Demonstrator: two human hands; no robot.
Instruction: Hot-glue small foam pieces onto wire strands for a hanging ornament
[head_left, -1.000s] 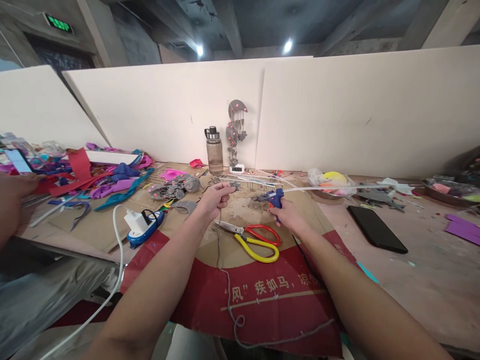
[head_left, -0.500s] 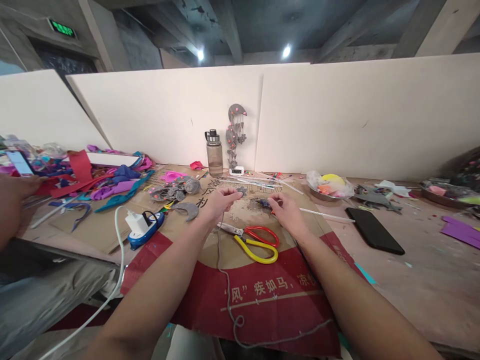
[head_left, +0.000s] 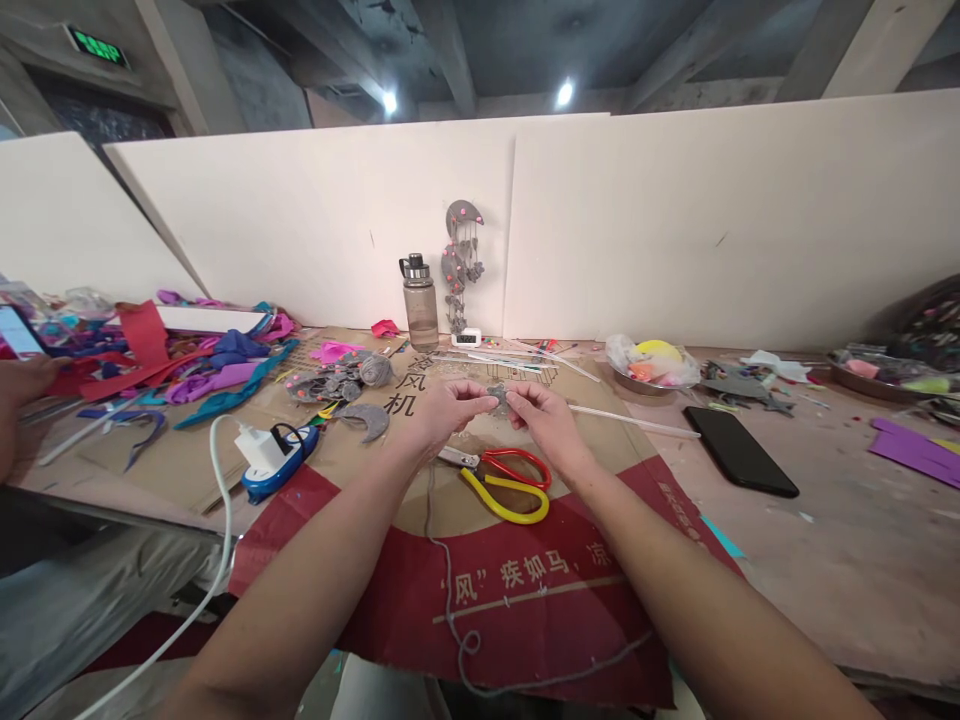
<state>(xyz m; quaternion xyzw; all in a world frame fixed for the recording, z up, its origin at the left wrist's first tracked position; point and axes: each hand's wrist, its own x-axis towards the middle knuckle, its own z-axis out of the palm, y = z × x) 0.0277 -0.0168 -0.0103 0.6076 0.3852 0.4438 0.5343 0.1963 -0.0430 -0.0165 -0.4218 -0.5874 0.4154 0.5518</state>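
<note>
A small grey felt piece [head_left: 497,398] is pinched between the fingertips of my left hand [head_left: 450,412] and my right hand [head_left: 549,425], both closed on it. Its exact outline is partly covered by the fingers. Grey yarn [head_left: 448,580] runs from under my left hand down over the cardboard and loops near the front edge. Just below my hands lie scissors [head_left: 514,485] with one red and one yellow handle. A translucent white stick [head_left: 637,421] extends rightward from behind my right hand. A grey felt crescent [head_left: 366,420] rests to the left.
Printed cardboard [head_left: 525,610] covers the work area. A bottle [head_left: 420,305] and a hanging grey felt ornament [head_left: 463,250] stand at the back. A blue power strip [head_left: 279,470] lies left, a phone [head_left: 739,450] right. Another person's hand [head_left: 22,385] shows at far left.
My right hand has left a dark tool with a red part and moved left to the felt piece, closing on it. My left hand has shifted slightly right. The view has turned a little.
</note>
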